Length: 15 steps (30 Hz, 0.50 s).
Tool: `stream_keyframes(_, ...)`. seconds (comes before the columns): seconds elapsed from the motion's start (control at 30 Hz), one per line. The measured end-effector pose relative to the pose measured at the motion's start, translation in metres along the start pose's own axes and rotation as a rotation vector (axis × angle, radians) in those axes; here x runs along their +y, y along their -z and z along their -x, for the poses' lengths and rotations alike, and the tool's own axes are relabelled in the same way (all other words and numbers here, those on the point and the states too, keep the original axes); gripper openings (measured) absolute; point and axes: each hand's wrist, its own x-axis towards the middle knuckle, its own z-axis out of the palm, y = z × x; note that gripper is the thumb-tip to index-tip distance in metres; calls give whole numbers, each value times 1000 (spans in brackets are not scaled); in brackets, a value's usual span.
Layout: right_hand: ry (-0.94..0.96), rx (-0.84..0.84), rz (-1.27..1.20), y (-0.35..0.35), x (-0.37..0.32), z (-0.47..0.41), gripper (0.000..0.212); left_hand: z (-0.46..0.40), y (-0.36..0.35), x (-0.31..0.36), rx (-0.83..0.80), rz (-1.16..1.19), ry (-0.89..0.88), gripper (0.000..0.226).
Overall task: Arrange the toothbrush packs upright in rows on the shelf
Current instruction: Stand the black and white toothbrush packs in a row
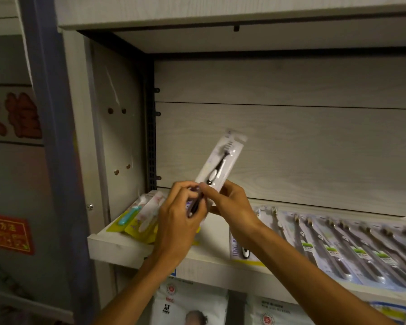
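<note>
Toothbrush pack [220, 160] held up in front of the pale wood back panel [291, 141], above the shelf [117, 247], tilted with its top leaning to the right; black-and-white brush visible through the clear front. Lower end of the pack gripped by both hands at once. Left hand [178, 221] curled round the bottom from the left, fingers folded over the pack's edge. Right hand [230, 202] pinching the pack from the right, thumb on the front face, fingers behind. Hands touching or nearly so at the pack; exact contact between them hard to tell. Yellow-backed packs [136, 219] lying flat at the left end of the shelf, one with a teal brush, partly hidden behind the left hand. White pack with lettering down its side [238, 250] lying flat just under the right wrist. Row of dark-handled brush packs [338, 247] laid flat side by side along the right of the shelf, overlapping, running off the right edge. White printed bags [190, 303] below the shelf. Red sign [7, 233] on the wall to the far left.
</note>
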Motion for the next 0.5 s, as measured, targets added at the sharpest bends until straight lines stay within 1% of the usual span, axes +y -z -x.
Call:
stream_keyframes(0.1, -3, 50, -14, 3, -1, 0, 18, 6, -7, 2, -51, 3, -10, 14)
stream_keyframes(0.23, -3, 127, 55, 17, 0, -5, 14, 0, 0, -1, -129, -16, -44, 20)
stream_keyframes(0.3, -1, 175, 80, 28, 0, -8, 9, -5, 7, -8, -181, -130, 4, 18)
stream_keyframes(0.37, -4, 208, 96, 39, 3, -10, 10, -9, 10, -18, -251, -293, 128, 16)
stream_keyframes(0.43, -11, 228, 116, 48, 6, -10, 12, -9, 9, -25, -356, -471, 246, 27)
stream_keyframes(0.5, -18, 227, 122, 54, 10, -7, 14, -7, 4, -27, -479, -632, 292, 46)
